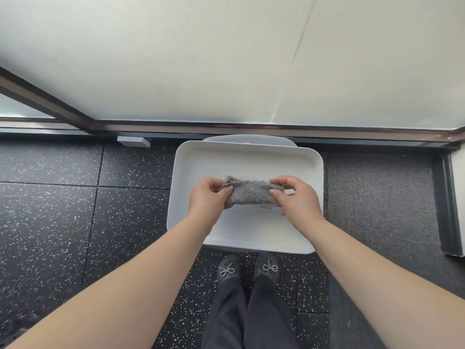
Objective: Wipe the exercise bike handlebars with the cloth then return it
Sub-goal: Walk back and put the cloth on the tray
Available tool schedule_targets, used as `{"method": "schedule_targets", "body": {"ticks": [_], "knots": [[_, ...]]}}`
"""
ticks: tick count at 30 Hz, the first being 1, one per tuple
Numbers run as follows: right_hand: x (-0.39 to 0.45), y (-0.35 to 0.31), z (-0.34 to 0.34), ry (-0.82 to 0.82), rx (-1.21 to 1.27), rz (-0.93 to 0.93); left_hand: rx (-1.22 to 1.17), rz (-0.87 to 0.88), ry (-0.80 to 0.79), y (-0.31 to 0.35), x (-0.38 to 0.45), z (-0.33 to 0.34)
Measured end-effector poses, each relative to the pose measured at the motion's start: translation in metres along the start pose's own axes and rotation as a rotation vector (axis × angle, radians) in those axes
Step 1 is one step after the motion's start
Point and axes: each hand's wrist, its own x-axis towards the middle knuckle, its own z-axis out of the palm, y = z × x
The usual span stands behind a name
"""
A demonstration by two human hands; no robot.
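A grey fluffy cloth, folded into a narrow band, is held just over the middle of a white tray. My left hand pinches its left end between thumb and fingers. My right hand pinches its right end the same way. Whether the cloth touches the tray floor I cannot tell. The exercise bike and its handlebars are out of view.
The tray sits on a white stand above black speckled rubber floor tiles. A frosted glass wall with a dark metal base rail runs behind it. My feet in dark shoes stand below the tray. A grey mat lies to the right.
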Motion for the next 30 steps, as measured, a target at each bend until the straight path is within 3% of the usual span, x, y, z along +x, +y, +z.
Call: {"method": "schedule_targets", "body": {"ticks": [5,10,13,15,18,20,26,30], "knots": [[0.006,0.012,0.000,0.065,-0.384,-0.072,0.480,0.167,0.120,-0.008,0.002,0.000],[-0.009,0.015,-0.001,0.065,-0.507,-0.321,0.889,0.583,0.154,-0.016,-0.013,-0.008],[-0.016,0.015,0.007,0.006,-0.593,-0.423,1.025,0.670,0.126,-0.019,-0.022,-0.008],[-0.014,0.017,0.010,-0.061,-0.651,-0.395,1.022,0.617,0.166,-0.021,-0.023,-0.007],[-0.009,0.021,0.012,-0.132,-0.650,-0.336,0.862,0.350,0.248,-0.024,-0.018,-0.006],[-0.011,0.025,0.012,-0.140,-0.603,-0.322,0.754,0.226,0.222,-0.027,-0.012,-0.006],[-0.024,0.031,0.014,-0.162,-0.539,-0.225,0.682,0.371,0.032,-0.015,-0.003,0.005],[-0.034,0.029,0.022,-0.167,-0.560,-0.196,0.784,0.489,-0.163,0.002,0.002,0.018]]}}
